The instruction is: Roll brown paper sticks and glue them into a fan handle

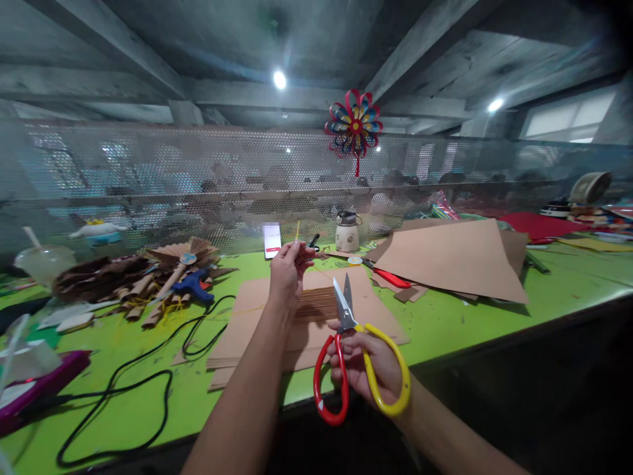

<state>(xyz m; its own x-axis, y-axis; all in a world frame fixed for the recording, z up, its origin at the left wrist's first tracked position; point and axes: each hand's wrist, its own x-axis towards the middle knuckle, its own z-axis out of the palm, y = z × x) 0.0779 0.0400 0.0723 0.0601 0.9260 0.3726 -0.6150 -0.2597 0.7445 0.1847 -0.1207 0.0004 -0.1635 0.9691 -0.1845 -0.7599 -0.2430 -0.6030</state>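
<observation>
My right hand (382, 367) grips a pair of scissors (350, 323) with one red and one yellow handle. The blades are slightly apart and point up and away from me. Thumb and fingers of my left hand (288, 269) are pinched on a thin yellow string (297, 229), whose short end sticks up above them. Below both hands lies a stack of brown paper sheets (250, 333). On it rests a pleated strip of brown paper (316, 305), partly hidden by my left wrist.
A blue glue gun (192, 285) and its black cord lie left, beside rolled brown paper pieces (141, 285). A phone (272, 241) and a flask (347, 232) stand at the back. Large brown sheets (445, 257) and red-handled scissors (392, 277) lie right.
</observation>
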